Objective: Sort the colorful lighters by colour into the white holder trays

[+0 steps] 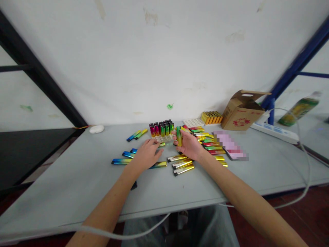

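Observation:
Shiny two-tone lighters lie about on the grey table. My right hand [189, 145] holds a green and yellow lighter [179, 136] upright in its fingers, palm turned up. Palm down, my left hand [146, 154] has its thumb apart from the fingers, and its fingertips are at a small green-yellow lighter [161, 144]; whether they touch it is unclear. Behind the hands, a white holder [166, 138] carries rows of upright pink and green lighters [161, 128]. Blue-yellow lighters [120, 161] lie around my left hand, partly covered. Silver-gold lighters [183, 169] lie below my right hand.
Red, green and gold lighters [212, 147] spread right of my right hand, beside a pink blurred flat object [228, 144]. Farther back are a white tray [192, 122], packed yellow-orange cylinders [212, 117], a cardboard box [240, 113], a power strip [275, 132] and a white case [96, 129].

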`<state>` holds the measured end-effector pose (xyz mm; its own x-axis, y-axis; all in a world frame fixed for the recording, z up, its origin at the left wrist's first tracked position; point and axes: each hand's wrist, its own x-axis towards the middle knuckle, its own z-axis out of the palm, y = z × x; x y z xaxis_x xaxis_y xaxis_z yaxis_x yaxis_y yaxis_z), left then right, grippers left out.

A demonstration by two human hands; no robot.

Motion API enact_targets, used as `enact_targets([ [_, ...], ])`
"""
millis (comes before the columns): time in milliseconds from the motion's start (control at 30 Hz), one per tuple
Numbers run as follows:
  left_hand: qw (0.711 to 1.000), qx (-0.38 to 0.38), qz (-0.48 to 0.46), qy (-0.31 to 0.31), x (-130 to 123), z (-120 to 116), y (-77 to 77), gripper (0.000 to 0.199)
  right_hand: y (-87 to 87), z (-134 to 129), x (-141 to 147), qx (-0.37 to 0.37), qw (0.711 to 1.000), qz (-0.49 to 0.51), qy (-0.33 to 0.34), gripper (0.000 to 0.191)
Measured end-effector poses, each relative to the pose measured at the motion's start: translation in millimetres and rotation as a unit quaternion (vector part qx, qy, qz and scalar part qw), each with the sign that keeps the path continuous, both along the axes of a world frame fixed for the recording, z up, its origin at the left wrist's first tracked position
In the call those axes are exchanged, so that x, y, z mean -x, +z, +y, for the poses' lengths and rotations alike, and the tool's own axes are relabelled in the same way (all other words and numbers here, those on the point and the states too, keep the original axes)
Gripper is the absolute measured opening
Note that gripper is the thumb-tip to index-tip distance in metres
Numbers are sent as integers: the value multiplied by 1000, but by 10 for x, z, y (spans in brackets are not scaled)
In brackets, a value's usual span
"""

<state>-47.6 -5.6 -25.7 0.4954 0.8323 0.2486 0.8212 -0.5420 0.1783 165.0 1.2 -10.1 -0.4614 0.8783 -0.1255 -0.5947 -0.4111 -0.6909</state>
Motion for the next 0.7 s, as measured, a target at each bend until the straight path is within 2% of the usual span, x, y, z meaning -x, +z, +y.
enact_targets([
  [267, 999, 25, -15, 33, 48, 54, 27, 36, 44, -41, -7, 6, 999, 26, 32, 44],
  [467, 999, 15, -15, 36, 43, 71, 31, 37, 10, -9, 0, 7, 1000, -21, 5, 55],
  [700, 999, 16, -35, 25, 44, 84, 7, 37, 5, -21, 10, 0, 998, -50, 29, 52],
])
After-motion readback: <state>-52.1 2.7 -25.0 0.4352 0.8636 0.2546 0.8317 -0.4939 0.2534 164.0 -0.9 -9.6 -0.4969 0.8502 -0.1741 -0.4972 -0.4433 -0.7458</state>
